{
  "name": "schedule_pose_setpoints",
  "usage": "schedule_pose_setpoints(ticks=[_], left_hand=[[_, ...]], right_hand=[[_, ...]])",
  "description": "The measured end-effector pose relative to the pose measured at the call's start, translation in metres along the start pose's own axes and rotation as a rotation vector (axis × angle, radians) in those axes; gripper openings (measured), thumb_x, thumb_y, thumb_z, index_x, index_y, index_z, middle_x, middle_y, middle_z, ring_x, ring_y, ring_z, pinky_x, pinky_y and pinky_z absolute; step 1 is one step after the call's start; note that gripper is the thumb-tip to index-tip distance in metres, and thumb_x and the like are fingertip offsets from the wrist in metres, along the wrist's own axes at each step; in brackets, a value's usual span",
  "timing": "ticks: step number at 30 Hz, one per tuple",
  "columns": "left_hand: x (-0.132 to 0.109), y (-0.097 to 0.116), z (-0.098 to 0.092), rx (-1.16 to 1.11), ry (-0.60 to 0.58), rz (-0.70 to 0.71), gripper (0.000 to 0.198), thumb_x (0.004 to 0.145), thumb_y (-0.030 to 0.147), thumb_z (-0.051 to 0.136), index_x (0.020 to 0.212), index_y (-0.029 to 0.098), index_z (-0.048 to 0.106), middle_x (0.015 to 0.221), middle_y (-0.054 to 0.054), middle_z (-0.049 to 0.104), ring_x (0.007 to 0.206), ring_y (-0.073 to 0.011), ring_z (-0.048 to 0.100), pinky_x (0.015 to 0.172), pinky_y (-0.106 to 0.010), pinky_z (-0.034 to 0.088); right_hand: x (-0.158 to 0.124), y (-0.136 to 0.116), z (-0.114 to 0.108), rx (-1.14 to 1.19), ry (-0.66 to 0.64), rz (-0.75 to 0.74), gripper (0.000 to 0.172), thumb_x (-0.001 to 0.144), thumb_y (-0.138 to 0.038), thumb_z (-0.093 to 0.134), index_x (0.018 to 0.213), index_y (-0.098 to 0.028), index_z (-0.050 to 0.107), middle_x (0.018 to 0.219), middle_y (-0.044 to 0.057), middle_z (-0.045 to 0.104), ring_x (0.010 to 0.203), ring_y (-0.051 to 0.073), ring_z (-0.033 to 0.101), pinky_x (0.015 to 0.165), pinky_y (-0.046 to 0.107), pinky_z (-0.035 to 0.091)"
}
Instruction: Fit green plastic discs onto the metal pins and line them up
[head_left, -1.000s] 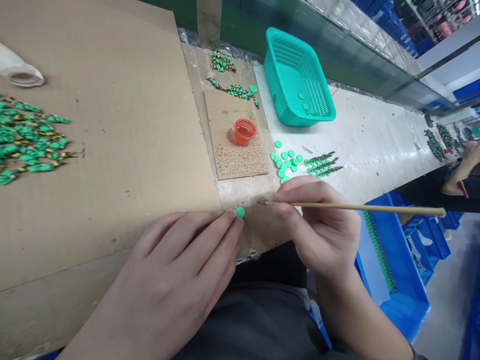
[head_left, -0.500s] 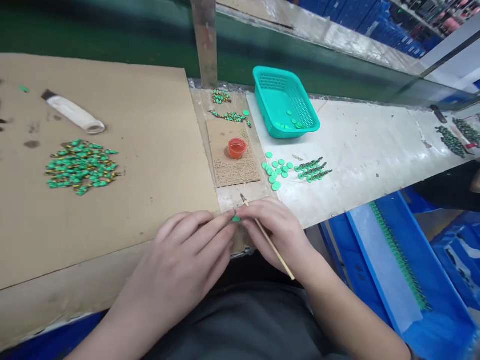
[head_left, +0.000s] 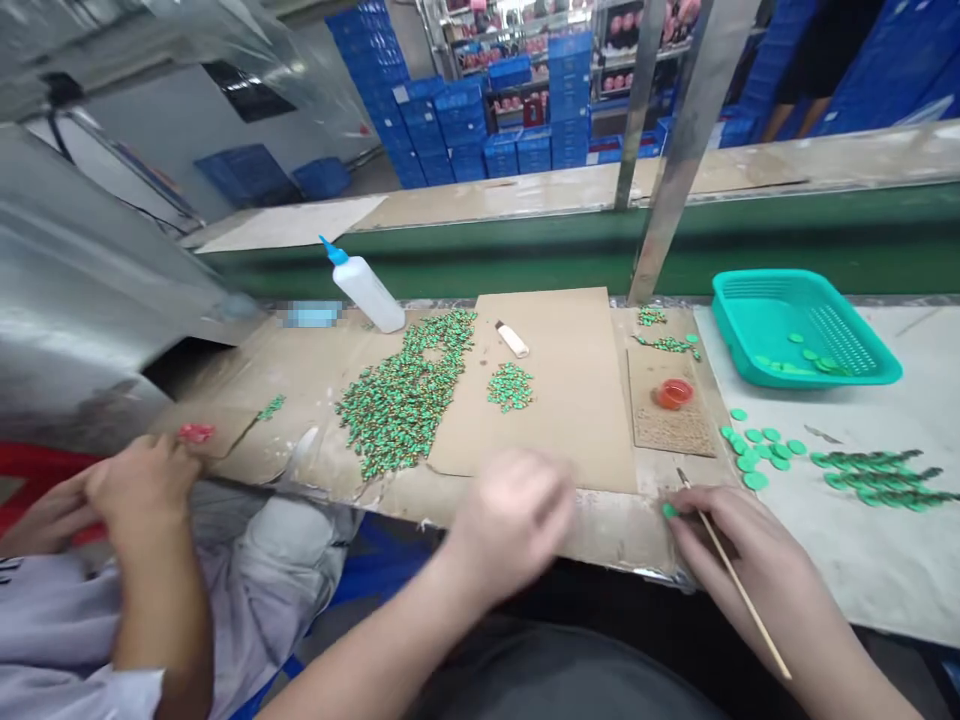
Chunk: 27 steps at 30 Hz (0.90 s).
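Observation:
My right hand [head_left: 757,560] is closed, with a thin wooden paintbrush [head_left: 739,580] lying across its fingers, dark tip toward the far side. A small green disc [head_left: 670,511] is pinched between thumb and forefinger of that same hand. Smeared by motion, my left hand [head_left: 517,515] hangs over the front edge of the cardboard sheet [head_left: 577,400]; whether it holds anything is unclear. Beyond that hand lies a small pile of green and gold pieces [head_left: 511,387]. An orange-red cup [head_left: 674,393] stands on a brown board [head_left: 671,430] beyond my right hand.
Loose green discs [head_left: 756,481] and rows of discs with dark twisted pieces [head_left: 885,480] lie at right, before a turquoise basket [head_left: 840,375]. Leftward are a large green pile [head_left: 405,400], a white bottle [head_left: 367,292] and a co-worker's hands [head_left: 142,480]. A metal post [head_left: 686,150] rises behind.
The view has swung left, bringing the large pile, bottle and co-worker into sight. My left hand has come away from the right and moved left; my right hand keeps the brush and disc.

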<state>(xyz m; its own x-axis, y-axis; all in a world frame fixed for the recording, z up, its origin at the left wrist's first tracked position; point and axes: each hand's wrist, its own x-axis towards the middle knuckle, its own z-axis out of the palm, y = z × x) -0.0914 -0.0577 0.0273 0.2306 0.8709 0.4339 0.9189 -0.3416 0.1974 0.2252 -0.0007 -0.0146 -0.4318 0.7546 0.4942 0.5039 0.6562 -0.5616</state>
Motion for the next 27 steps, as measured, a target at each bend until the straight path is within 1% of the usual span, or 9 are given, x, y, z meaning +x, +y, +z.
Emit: schedule_pose_setpoints(ticks=[3,4,5,8,12,16,19,23,27], left_hand=[[0.0,-0.077,-0.032,0.16,0.021,-0.282,0.026,0.124,0.029,0.056,0.121,0.02,0.081,0.109,-0.008,0.082,0.101,-0.0223,0.079,0.095,-0.042,0.069],[0.003,-0.101,-0.04,0.201,-0.004,-0.339,0.022,0.122,0.036,0.067,0.124,0.02,0.08,0.117,-0.009,0.082,0.108,-0.0242,0.079,0.101,-0.046,0.07],[0.006,-0.122,-0.045,0.225,-0.056,-0.37,0.029,0.117,0.046,0.078,0.131,0.02,0.079,0.129,-0.008,0.082,0.117,-0.0246,0.08,0.107,-0.048,0.071],[0.017,-0.159,-0.05,0.247,-0.229,-0.392,0.042,0.115,0.053,0.082,0.143,0.023,0.078,0.149,-0.012,0.079,0.13,-0.0277,0.079,0.114,-0.053,0.071],[0.029,-0.166,-0.043,0.221,-0.38,-0.42,0.044,0.116,0.053,0.081,0.149,0.024,0.077,0.154,-0.013,0.077,0.132,-0.0285,0.079,0.114,-0.053,0.072],[0.034,-0.169,-0.04,0.13,-0.41,-0.46,0.047,0.116,0.053,0.081,0.151,0.023,0.075,0.156,-0.013,0.076,0.134,-0.0293,0.078,0.115,-0.054,0.071],[0.034,-0.175,-0.044,0.005,-0.367,-0.506,0.047,0.115,0.053,0.081,0.152,0.023,0.075,0.158,-0.014,0.076,0.136,-0.0298,0.078,0.116,-0.055,0.071],[0.034,-0.182,-0.057,-0.248,-0.241,-0.619,0.05,0.115,0.053,0.083,0.153,0.021,0.074,0.155,-0.013,0.076,0.134,-0.0301,0.079,0.114,-0.055,0.072],[0.037,-0.171,-0.066,-0.572,-0.091,-0.679,0.048,0.116,0.054,0.081,0.149,0.02,0.075,0.144,-0.012,0.079,0.121,-0.0261,0.081,0.104,-0.049,0.074]], right_hand=[[-0.009,-0.006,0.0,-0.012,0.038,0.056,0.004,0.116,-0.031,0.076,0.119,-0.032,0.074,0.109,0.004,0.088,0.096,0.028,0.088,0.086,0.041,0.07],[-0.012,-0.009,-0.001,-0.005,0.05,0.099,0.003,0.118,-0.033,0.075,0.12,-0.031,0.074,0.112,0.004,0.088,0.1,0.028,0.088,0.091,0.041,0.07],[-0.014,-0.011,-0.001,0.004,0.063,0.147,0.004,0.119,-0.035,0.073,0.12,-0.031,0.074,0.115,0.004,0.088,0.104,0.028,0.088,0.095,0.042,0.07],[-0.018,-0.017,-0.001,0.03,0.084,0.228,0.009,0.121,-0.038,0.071,0.118,-0.031,0.076,0.118,0.005,0.089,0.109,0.028,0.088,0.1,0.044,0.069],[-0.018,-0.017,-0.003,0.028,0.089,0.209,0.011,0.121,-0.038,0.07,0.118,-0.031,0.078,0.119,0.005,0.091,0.111,0.029,0.091,0.098,0.042,0.072],[-0.017,-0.012,-0.009,-0.025,0.115,0.109,0.016,0.12,-0.043,0.072,0.114,-0.031,0.081,0.113,0.003,0.094,0.1,0.027,0.094,0.089,0.038,0.075],[-0.018,-0.007,-0.014,-0.055,0.13,0.108,0.021,0.119,-0.048,0.071,0.112,-0.031,0.081,0.109,0.002,0.094,0.092,0.027,0.095,0.086,0.039,0.077],[-0.021,-0.002,-0.017,-0.046,0.115,0.128,0.014,0.116,-0.043,0.074,0.114,-0.032,0.081,0.112,0.002,0.095,0.095,0.028,0.095,0.09,0.039,0.078],[-0.014,-0.005,-0.012,0.016,0.193,0.165,0.01,0.116,-0.038,0.075,0.112,-0.032,0.081,0.111,0.002,0.093,0.099,0.026,0.093,0.091,0.037,0.075]])
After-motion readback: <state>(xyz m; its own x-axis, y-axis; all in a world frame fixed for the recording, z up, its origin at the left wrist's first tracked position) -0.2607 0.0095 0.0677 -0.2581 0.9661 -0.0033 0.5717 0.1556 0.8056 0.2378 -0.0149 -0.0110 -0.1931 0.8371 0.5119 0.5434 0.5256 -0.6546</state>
